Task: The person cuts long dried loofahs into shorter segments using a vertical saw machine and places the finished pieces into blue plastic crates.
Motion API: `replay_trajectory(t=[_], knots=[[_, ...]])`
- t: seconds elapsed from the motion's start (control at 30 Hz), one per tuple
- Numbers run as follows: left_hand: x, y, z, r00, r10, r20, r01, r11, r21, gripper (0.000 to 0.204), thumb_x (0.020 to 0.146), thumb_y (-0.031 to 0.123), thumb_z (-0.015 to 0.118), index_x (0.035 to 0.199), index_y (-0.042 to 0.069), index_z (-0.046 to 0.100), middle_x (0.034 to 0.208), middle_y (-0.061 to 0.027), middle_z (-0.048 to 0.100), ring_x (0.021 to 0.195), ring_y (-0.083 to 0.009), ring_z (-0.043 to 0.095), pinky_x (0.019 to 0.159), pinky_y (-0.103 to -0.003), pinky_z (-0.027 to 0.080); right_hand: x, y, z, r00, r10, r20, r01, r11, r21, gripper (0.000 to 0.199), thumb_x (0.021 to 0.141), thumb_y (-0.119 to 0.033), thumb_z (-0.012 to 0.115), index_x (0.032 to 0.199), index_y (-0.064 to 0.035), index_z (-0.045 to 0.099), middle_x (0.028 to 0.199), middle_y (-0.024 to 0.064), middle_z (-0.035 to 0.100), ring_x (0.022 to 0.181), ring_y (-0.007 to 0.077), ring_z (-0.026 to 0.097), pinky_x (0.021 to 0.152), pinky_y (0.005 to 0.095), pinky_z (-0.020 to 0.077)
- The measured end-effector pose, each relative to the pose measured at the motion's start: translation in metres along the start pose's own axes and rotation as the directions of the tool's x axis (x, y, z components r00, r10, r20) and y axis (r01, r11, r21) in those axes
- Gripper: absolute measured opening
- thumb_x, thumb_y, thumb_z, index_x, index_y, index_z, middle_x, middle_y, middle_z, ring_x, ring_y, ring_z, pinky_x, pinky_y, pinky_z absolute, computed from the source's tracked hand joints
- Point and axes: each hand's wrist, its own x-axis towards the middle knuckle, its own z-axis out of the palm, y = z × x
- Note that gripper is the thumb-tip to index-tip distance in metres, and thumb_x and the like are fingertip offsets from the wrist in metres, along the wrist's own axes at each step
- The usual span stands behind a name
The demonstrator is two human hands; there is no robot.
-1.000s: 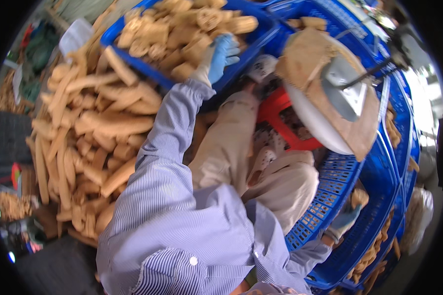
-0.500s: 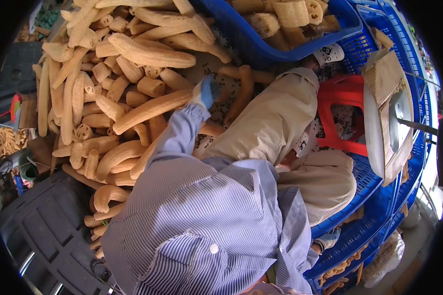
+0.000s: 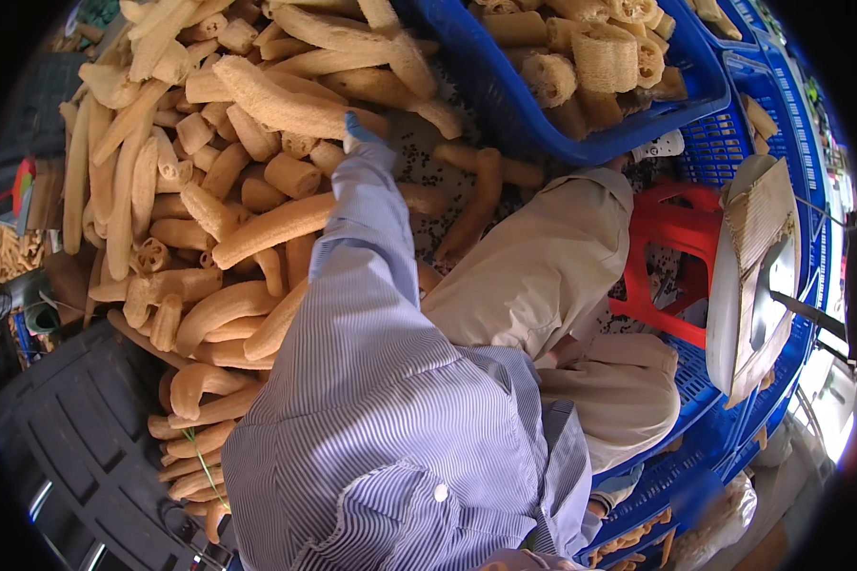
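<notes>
Since half a second ago the view has swung further left and the left arm has stretched deeper into the loofah pile (image 3: 209,219), the blue crate (image 3: 543,124) sliding toward the top right edge. Nearest the camera: striped blue-white shirt (image 3: 390,447) filling the lower centre, sleeve running up and away. Beige trousers (image 3: 543,276) to the right, knees bent, seated by a red plastic stool (image 3: 681,238). Right hand not seen; hidden below the body or out of view. Left of the torso, a black ribbed tray (image 3: 76,447) on the ground. Further out, the left hand (image 3: 364,133) in a blue glove, at the sleeve's end, resting against a long loofah (image 3: 276,95) that lies slantwise on top of the heap; only the back of the glove shows, so whether the fingers are curled round it or flat cannot be told. Just beside the glove, short cut loofah pieces (image 3: 290,176) and a patch of dark seeds (image 3: 428,162) scattered on the ground. Beyond that, the blue crate holding cut loofah sections, tilted over the pile's edge. Far right: a pale round machine housing with a board (image 3: 757,276) against stacked blue baskets (image 3: 724,419).
</notes>
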Motion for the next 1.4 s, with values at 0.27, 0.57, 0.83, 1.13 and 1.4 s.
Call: replay_trajectory(t=[0.27,0.57,0.83,1.13,1.4], knots=[[-0.104,0.012,-0.004,0.901,0.107,0.419,-0.186,0.97,0.153,0.083,0.092,0.059,0.062,0.149,0.003,0.04,0.148,-0.0157,0.048,0.129,-0.0338,0.052,0.105,-0.052,0.049,-0.008,-0.082,0.068,0.972,0.208,-0.107,-0.224,0.958,-0.177,0.047,0.1,-0.024,0.054,0.136,0.0069,0.055,0.135,0.0205,0.061,0.121,0.0331,0.06,0.105,0.041,0.0452],[-0.257,-0.022,-0.024,0.173,-0.656,0.734,0.316,0.743,0.589,0.085,0.08,0.057,0.071,0.142,0.005,0.049,0.128,-0.0251,0.062,0.109,-0.0406,0.062,0.097,-0.063,0.049,0.04,-0.234,0.099,0.961,0.088,-0.264,0.007,0.941,0.337,0.046,0.101,-0.019,0.055,0.14,0.006,0.051,0.136,0.0191,0.06,0.125,0.0314,0.056,0.11,0.0404,0.041],[-0.445,-0.157,0.018,-0.363,-0.865,0.345,-0.369,0.474,0.8,0.07,0.092,0.057,0.06,0.138,0.004,0.052,0.11,-0.0242,0.068,0.089,-0.0352,0.07,0.072,-0.049,0.06,0.039,-0.433,0.092,0.573,-0.77,-0.282,0.765,0.626,-0.155,0.082,0.072,-0.037,0.087,0.143,-0.0159,0.051,0.148,0.0191,0.046,0.137,0.0431,0.042,0.109,0.0606,0.0357],[-0.541,-0.295,0.012,-0.314,-0.929,-0.194,-0.782,0.138,0.608,0.065,0.095,0.055,0.06,0.134,0.003,0.054,0.101,-0.0219,0.071,0.082,-0.0309,0.071,0.067,-0.042,0.06,0.08,-0.408,0.042,0.662,-0.718,-0.217,0.538,0.655,-0.53,0.104,0.055,-0.039,0.089,0.149,-0.0296,0.046,0.132,0.0038,0.056,0.13,0.0284,0.05,0.115,0.0656,0.0238],[-0.513,-0.345,0.051,0.033,-0.942,0.333,-0.652,0.232,0.722,0.056,0.099,0.054,0.055,0.127,0.005,0.058,0.09,-0.0138,0.074,0.074,-0.0208,0.073,0.064,-0.032,0.06,0.163,-0.365,0.009,0.905,-0.403,-0.133,0.212,0.7,-0.682,0.089,0.067,-0.052,0.083,0.147,-0.0324,0.049,0.127,0.0049,0.058,0.126,0.0268,0.05,0.119,0.055,0.0204]])
